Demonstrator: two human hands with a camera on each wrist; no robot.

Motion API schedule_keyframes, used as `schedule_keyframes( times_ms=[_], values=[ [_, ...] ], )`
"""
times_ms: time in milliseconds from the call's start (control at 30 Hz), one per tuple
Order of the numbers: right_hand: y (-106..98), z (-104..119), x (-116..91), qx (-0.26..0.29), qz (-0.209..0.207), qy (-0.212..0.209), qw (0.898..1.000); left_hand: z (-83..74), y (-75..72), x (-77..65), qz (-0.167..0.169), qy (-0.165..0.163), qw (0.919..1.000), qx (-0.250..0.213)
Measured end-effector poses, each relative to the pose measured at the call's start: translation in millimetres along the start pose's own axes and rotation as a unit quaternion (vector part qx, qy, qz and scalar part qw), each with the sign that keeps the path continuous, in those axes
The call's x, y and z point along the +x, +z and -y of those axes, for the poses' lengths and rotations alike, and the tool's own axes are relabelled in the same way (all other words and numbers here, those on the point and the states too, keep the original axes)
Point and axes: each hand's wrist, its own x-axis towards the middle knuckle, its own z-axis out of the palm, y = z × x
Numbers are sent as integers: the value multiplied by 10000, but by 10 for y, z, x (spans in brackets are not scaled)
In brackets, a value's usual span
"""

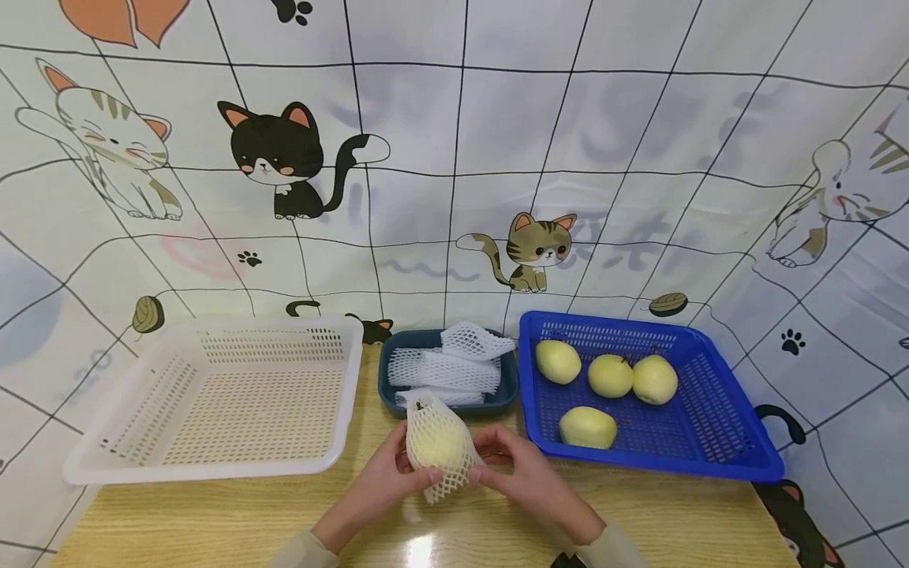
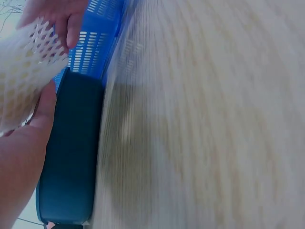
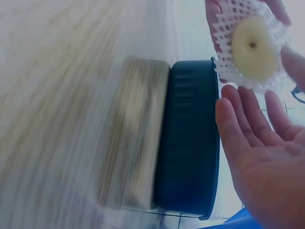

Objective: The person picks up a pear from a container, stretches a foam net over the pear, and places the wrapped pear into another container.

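Tbl (image 1: 213, 521): L hand (image 1: 387, 473) grips fruit (image 1: 436, 443) nr bin rim (image 1: 491, 411).

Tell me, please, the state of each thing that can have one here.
Held fruit: inside white net, one end showing
White net: around fruit, open at one end
Left hand: holding netted fruit
Right hand: touching net
Loose nets: inside green box
Green box: upright, uncovered
Four fruits: bare, inside blue basket
Blue basket: upright, uncovered
White basket: upright, uncovered
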Motion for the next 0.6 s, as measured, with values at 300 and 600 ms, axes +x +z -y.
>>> schedule_keyframes(
  times_ms=[300,600],
  values=[
    [83,19,22,-855,-689,-809,9906,39,113,39,-619,231,9974,-298],
    [108,46,-6,-1238,-618,-1382,9807,59,238,78,-1523,276,9869,-458]
  ],
)
